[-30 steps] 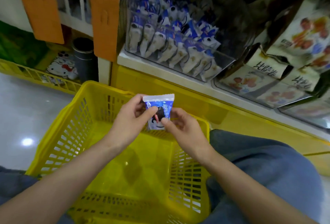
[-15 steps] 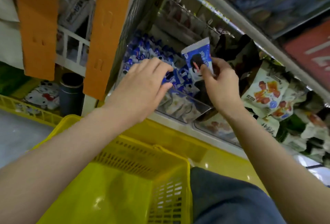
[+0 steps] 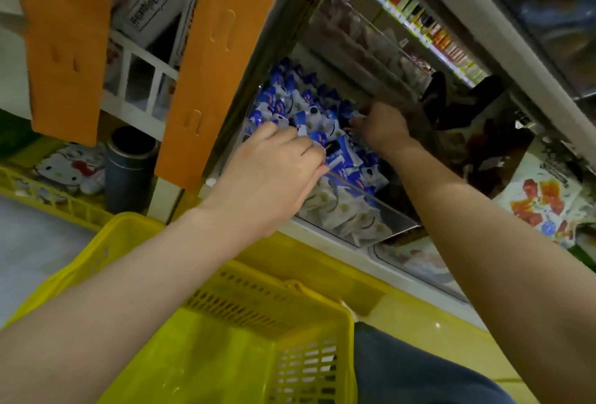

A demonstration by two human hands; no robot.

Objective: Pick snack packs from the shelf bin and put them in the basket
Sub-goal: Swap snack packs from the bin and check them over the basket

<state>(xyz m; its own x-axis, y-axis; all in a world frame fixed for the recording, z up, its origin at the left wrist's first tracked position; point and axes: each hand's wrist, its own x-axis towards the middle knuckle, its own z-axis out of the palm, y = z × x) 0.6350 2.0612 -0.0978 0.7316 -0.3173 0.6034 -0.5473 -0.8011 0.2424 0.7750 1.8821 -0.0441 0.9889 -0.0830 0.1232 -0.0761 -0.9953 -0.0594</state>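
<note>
Both hands are up in the shelf bin (image 3: pixel 380 226), a clear-walled tray on a low shelf, where the snack packs (image 3: pixel 300 110) sit packed tightly in rows. The left hand (image 3: pixel 274 168) reaches over the front wall with its knuckles toward the camera and its fingers curled down onto the near rows. Its grip is hidden behind the back of the hand, so it cannot be told whether it has closed on a pack. The right hand (image 3: pixel 383 126) is deeper in, toward the dim right side of the bin, with its fingers bent among the pack tops. Its grip cannot be read either, in the shadow and blur.

The packs stand on end, blue tops up and pale bottoms showing through the clear front wall, so their long axis runs roughly upright with a lean toward the back. That likely explains the reach from above: the tops are the only part free to pinch. One blue pack (image 3: pixel 337 155) just beside the left fingertips lies tilted, out of line with its row.

The yellow basket (image 3: pixel 309 368) waits directly below the arms, close against the shelf front, which keeps the drop short. No pack shows in the part of it in view.
</note>
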